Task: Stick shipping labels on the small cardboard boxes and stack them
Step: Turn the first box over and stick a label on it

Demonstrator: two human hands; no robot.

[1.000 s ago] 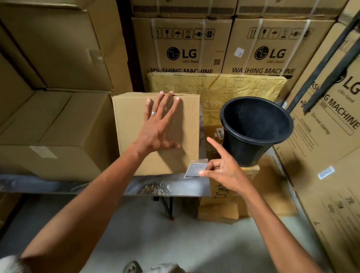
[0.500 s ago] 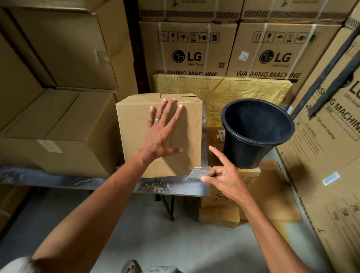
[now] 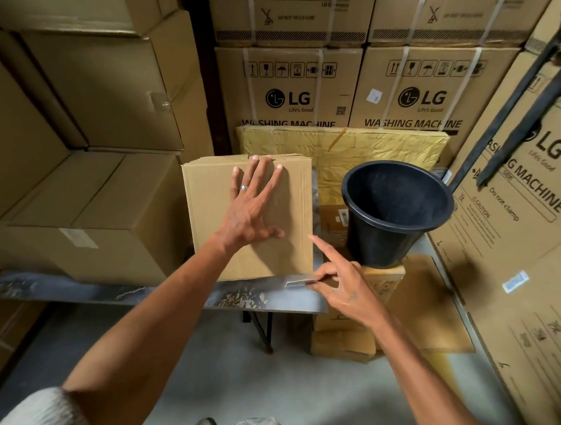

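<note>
I've got the label (image 3: 296, 281) pinched in my right hand (image 3: 343, 287), index finger out, just off the box's near right corner. My left hand (image 3: 251, 210) lies flat, fingers spread, on the cardboard box (image 3: 207, 208), which stands at the table's (image 3: 136, 294) front edge. A black bucket (image 3: 394, 216) sits right of it.

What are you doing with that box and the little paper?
A person is getting ready to put a label on a cardboard box. The left hand lies flat on the side of the box that faces the camera, steadying it on the table. The right hand pinches a small label near the box's lower right corner, with the first finger pointing out. The label is not stuck on yet. A black bucket stands to the right.
</note>
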